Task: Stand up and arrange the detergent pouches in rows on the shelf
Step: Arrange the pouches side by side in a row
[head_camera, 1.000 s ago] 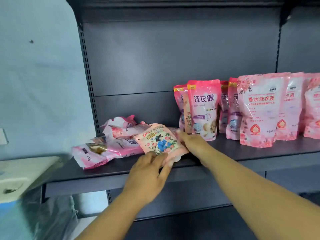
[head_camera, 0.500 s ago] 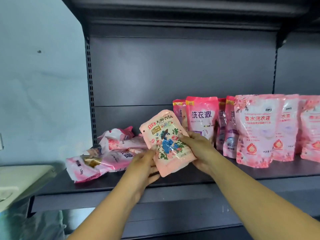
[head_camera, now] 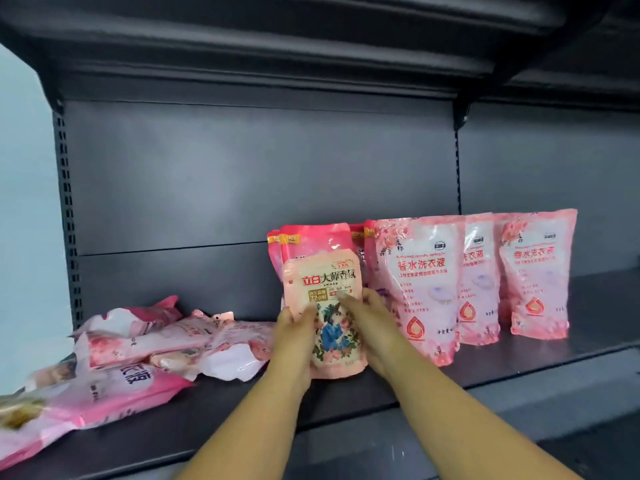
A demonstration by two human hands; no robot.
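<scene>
On the dark shelf (head_camera: 519, 365) both hands (head_camera: 332, 337) grip an upright pouch (head_camera: 323, 289) beside standing pouches (head_camera: 420, 282).

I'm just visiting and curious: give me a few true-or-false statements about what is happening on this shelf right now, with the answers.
1. Both hands hold the small floral pouch upright. True: the left hand and right hand grip its sides.
2. All the pouches are standing. False: a pile of fallen pouches lies flat at the left.
3. The standing pink pouches are right of the hands. True.
4. The held pouch is blue all over. False: it is peach-pink with a flowery picture.
5. The shelf is white. False: it is dark grey.
</scene>
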